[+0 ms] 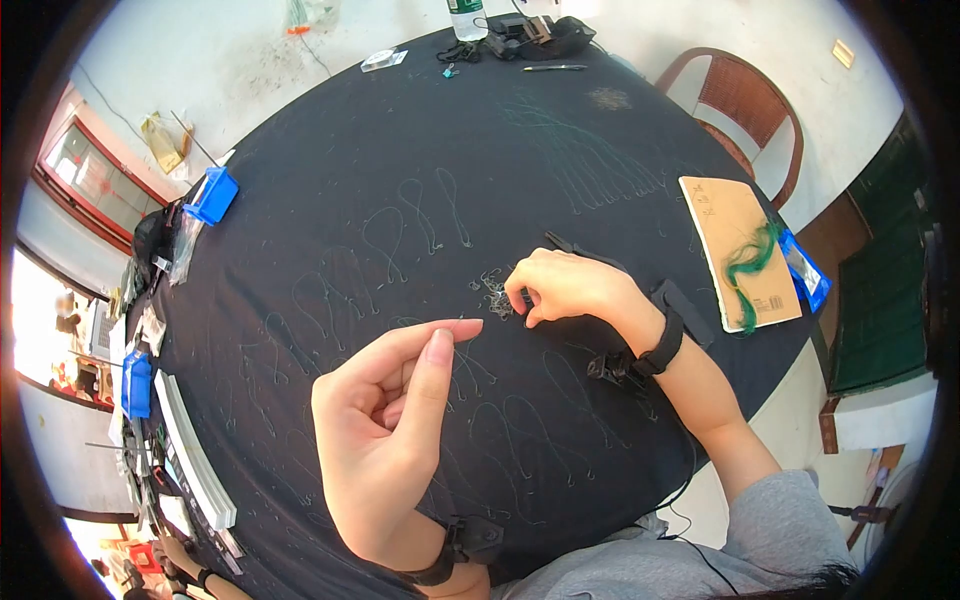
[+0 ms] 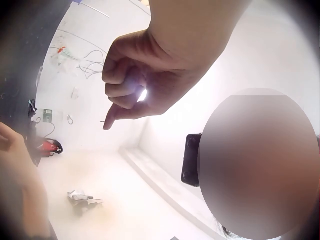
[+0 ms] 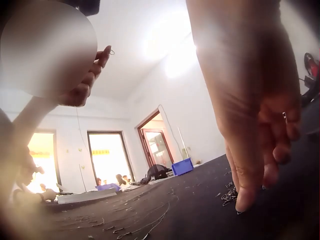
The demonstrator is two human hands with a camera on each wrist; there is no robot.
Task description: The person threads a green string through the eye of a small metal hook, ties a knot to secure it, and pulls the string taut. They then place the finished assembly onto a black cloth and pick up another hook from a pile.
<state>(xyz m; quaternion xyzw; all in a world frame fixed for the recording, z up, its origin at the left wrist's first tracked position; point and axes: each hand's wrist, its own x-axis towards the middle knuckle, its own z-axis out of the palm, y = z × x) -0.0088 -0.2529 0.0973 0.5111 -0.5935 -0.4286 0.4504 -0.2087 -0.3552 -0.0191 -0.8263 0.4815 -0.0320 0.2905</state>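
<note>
Looks down on a bench [image 1: 300, 180] spread with dark cloth. Holds the left hand [image 1: 380, 430] at lower centre of the frame, thumb and forefinger together, other fingers curled toward the palm. Appears to pinch a tiny curved wire [image 3: 112, 52], clearest at upper left in the right wrist view. Reaches with the right hand [image 1: 575, 285], just right of centre, to a small heap of metal hooks [image 1: 492, 290] at the middle of the frame, fingers bent downward; impossible to tell if gripping anything. Has thin looped threads [image 1: 457, 210] spread across the centre and left, and more in a row at upper right. Includes a bundle of green thread [image 1: 750, 260] on a tan folder [image 1: 710, 215] at right.

Seems to be at the step of picking a single hook from the heap. Calls next, most likely, for a fine fingertip pinch, freeing one hook without dragging others along, and for keeping the left hand's pinch steady.
</note>
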